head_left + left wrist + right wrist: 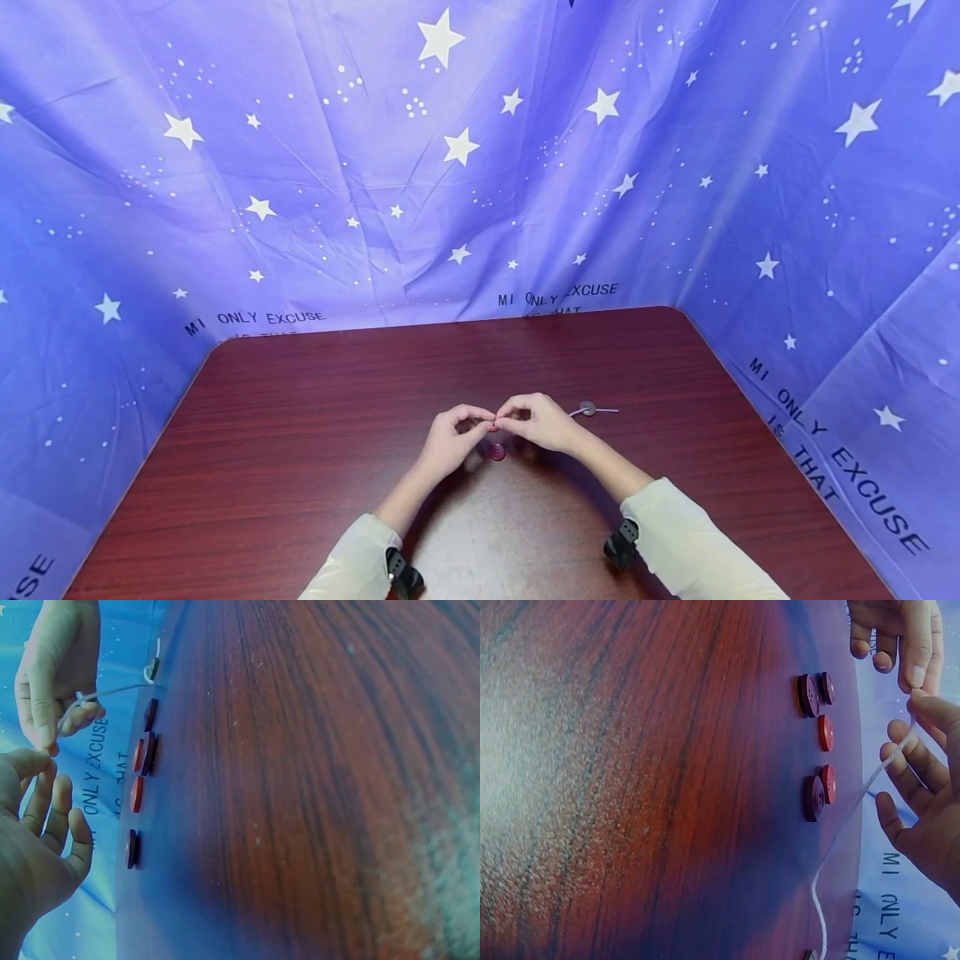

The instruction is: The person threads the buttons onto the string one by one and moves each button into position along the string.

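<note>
In front of me both hands meet, fingertip to fingertip, above the table. My left hand (450,437) pinches a small red button (54,750) between thumb and forefinger, mostly covered by the fingertips. The right hand (542,423) pinches the end of a white cord (862,791) right at that button. From there the cord runs down to a grey-brown button (588,408) on the table at the right, passing through it with a short tail beyond. Below the hands lies a dark red button (497,452).
Several more loose buttons lie under the hands, among them a bright red button (826,733) and a purplish button (814,799). The brown wood-grain table (300,400) is bordered at the back and sides by a blue star-print curtain (375,167).
</note>
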`<state>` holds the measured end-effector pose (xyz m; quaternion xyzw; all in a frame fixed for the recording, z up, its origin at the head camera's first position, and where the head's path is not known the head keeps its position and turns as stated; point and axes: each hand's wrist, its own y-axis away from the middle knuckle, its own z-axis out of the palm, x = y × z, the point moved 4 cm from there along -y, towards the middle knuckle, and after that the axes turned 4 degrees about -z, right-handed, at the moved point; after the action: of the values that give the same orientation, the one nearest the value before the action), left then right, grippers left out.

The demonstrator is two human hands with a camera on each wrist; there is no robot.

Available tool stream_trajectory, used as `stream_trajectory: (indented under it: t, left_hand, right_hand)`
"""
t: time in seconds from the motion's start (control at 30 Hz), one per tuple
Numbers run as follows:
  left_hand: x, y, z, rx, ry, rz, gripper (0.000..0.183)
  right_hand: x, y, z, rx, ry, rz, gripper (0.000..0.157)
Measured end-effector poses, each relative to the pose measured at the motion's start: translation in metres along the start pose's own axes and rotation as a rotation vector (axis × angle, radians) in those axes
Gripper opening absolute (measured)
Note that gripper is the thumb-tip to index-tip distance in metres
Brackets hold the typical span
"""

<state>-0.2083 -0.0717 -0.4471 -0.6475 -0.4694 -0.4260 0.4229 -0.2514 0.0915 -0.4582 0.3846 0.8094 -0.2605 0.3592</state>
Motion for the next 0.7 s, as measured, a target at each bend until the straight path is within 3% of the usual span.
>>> stream_trajectory:
  t: [0.4,0.63,0.7]
  left_hand:
    - [-0.006,0.000,-0.001,0.012,-0.010,-0.048,0.014]
    - [-0.043,-0.010,0.002,0.014,-0.002,-0.084,0.019]
    - [-0.043,-0.009,0.001,0.003,-0.044,-0.077,0.020]
  right_hand:
    - [0.002,0.003,-0.006,0.037,0.029,-0.017,0.008]
    - [0.003,0.005,-0.013,0.039,-0.038,0.027,0.011]
    - [0.004,0.005,-0.015,0.048,-0.034,0.022,0.013]
